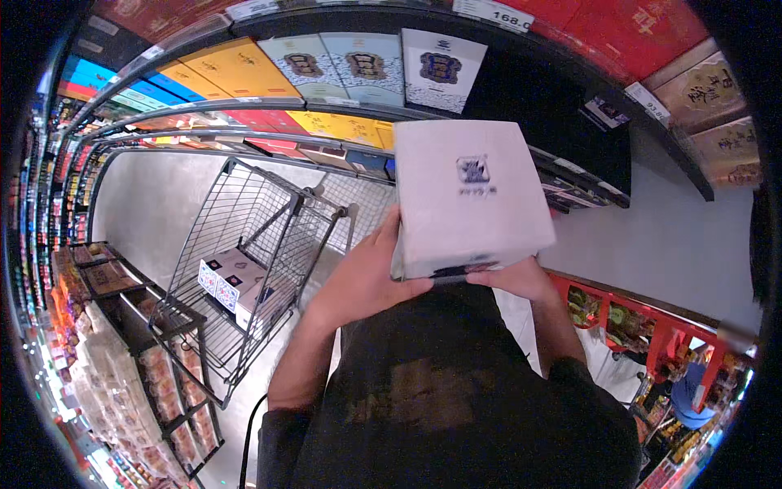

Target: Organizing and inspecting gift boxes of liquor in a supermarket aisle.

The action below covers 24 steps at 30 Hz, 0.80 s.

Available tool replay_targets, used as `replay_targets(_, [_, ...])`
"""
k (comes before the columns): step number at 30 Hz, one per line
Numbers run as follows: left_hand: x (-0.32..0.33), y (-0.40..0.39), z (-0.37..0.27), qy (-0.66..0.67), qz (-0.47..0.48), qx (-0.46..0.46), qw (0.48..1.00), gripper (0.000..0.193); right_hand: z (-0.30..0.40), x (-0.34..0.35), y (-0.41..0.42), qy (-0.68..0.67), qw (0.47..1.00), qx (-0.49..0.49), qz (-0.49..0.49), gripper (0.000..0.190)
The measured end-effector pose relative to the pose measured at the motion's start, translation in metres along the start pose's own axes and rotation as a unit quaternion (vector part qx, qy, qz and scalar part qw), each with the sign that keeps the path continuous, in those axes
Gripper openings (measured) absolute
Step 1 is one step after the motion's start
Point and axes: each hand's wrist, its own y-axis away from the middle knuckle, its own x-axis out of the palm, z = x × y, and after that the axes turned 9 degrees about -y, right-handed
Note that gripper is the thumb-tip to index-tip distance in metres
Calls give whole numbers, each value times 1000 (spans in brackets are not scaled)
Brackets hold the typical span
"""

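Observation:
A white cardboard gift box point(476, 208) with a dark printed emblem on its upper face is held between my two hands, close to my chest. My left hand point(379, 275) grips its left side and lower edge, the thumb along the near edge. My right hand point(516, 278) supports the lower right edge; some of its fingers are hidden by the box. To the left stands a wire shopping cart point(269, 202) with patterned cartons point(238, 278) inside it. Beyond the held box, a similar white box with a blue emblem point(443, 70) stands on the shelf.
Shelves point(366, 111) of yellow, pale blue and red gift boxes curve across the far side. A rack of packaged goods point(116, 379) stands at the lower left. Red-framed display bins point(635, 318) are at the right, and a grey floor shows around the cart.

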Motion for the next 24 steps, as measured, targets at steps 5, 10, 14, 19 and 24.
replay_targets(5, [31,-42,-26,34,-43,61,997,53,-32,-68,9,58,962,-252,-87,62])
replay_targets(10, [63,-86,-39,-20,-74,22,997,93,-26,-94,-24,79,959,-252,-104,61])
replay_targets(14, [58,-117,-51,-66,-136,77,985,94,-35,-110,-29,87,956,-254,-122,60])
replay_targets(19, [66,-164,-33,-68,-156,137,976,94,-31,-120,-58,96,943,-270,-170,59])
replay_targets(24, [76,-202,-16,-51,-104,130,985,93,-34,-143,-72,109,930,-274,-220,58])
